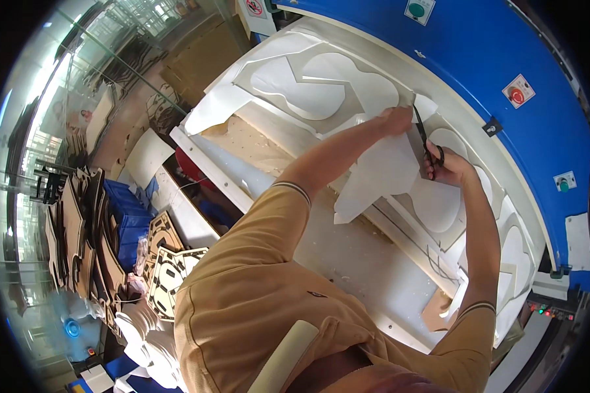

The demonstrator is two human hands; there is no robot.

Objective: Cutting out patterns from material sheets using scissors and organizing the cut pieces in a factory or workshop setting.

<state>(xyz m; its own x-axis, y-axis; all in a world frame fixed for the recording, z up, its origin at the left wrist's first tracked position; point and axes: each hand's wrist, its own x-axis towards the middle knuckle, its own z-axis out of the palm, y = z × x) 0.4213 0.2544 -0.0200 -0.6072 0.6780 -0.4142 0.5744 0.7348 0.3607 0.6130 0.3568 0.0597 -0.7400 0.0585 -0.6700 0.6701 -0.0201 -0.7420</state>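
My right hand (444, 164) is closed round the handles of black scissors (421, 124), whose blades point away from me toward my left hand. At the top edge of a white sheet (383, 164), my left hand (396, 121) is closed, with its fingers gripping the material close to the scissor tips. The sheet hangs down toward me over the machine bed's near side. White cut-out shapes with rounded outlines (301, 88) lie flat on the bed beyond my left arm. Another rounded white piece (436, 203) lies below my right hand.
A blue machine housing (465, 59) with a red button (518, 96) and a green button (419, 10) rises behind the bed. Stacked brown boards (78, 236), a blue crate (128, 213) and patterned cut boards (170, 275) stand at left. A pale rail (210, 170) runs along the near side.
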